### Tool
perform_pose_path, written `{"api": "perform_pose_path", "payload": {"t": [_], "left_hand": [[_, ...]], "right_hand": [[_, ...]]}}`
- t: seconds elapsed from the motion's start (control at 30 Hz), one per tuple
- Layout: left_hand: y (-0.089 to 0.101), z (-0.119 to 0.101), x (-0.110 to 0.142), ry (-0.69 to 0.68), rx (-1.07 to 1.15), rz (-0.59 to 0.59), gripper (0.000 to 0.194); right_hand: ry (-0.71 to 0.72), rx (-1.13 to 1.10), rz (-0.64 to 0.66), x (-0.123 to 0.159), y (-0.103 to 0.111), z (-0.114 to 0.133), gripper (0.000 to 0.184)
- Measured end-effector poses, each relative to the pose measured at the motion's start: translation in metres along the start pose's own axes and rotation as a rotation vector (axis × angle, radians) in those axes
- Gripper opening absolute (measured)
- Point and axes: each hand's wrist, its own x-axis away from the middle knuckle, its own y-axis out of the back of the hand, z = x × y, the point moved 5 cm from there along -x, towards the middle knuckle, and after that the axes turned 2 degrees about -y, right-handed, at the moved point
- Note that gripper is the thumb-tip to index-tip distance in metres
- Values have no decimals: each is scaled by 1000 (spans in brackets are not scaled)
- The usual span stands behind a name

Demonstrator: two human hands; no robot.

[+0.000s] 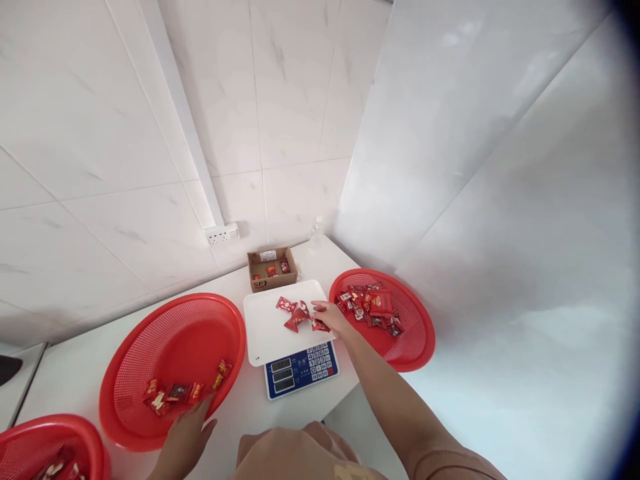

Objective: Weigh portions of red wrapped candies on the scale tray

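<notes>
My right hand (331,319) is over the right part of the scale's white tray (265,333), its fingers closed around a red wrapped candy (320,325). Several more red wrapped candies (296,316) lie in a loose group just left of it. Below the tray shows the scale's blue keypad and display panel (301,371). My left hand (187,437) reaches over the near rim of a red plastic basket (173,307), thumb apart and fingers stretched toward a few wrapped candies (173,395). Its fingertips are partly hidden by the rim and candies.
Right of the scale, another red basket (425,327) holds a heap of red packets (373,307). A small cardboard box (273,283) with a few packets stands behind the tray. A third red basket (55,423) sits at lower left. A clear bottle (317,229) stands near the wall corner.
</notes>
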Motion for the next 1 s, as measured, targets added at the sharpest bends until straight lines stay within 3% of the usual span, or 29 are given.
{"api": "perform_pose_path", "payload": {"t": [0.27, 0.53, 0.73, 1.0], "left_hand": [[1, -1, 7, 8, 3, -13, 50], [3, -2, 8, 5, -2, -3, 52], [4, -1, 10, -1, 3, -19, 53], [4, -2, 14, 2, -10, -4, 53]], "right_hand": [[55, 60, -112, 6, -5, 13, 26], [180, -32, -47, 18, -45, 36, 19], [158, 7, 4, 12, -70, 37, 22], [123, 134, -55, 5, -60, 16, 26]]}}
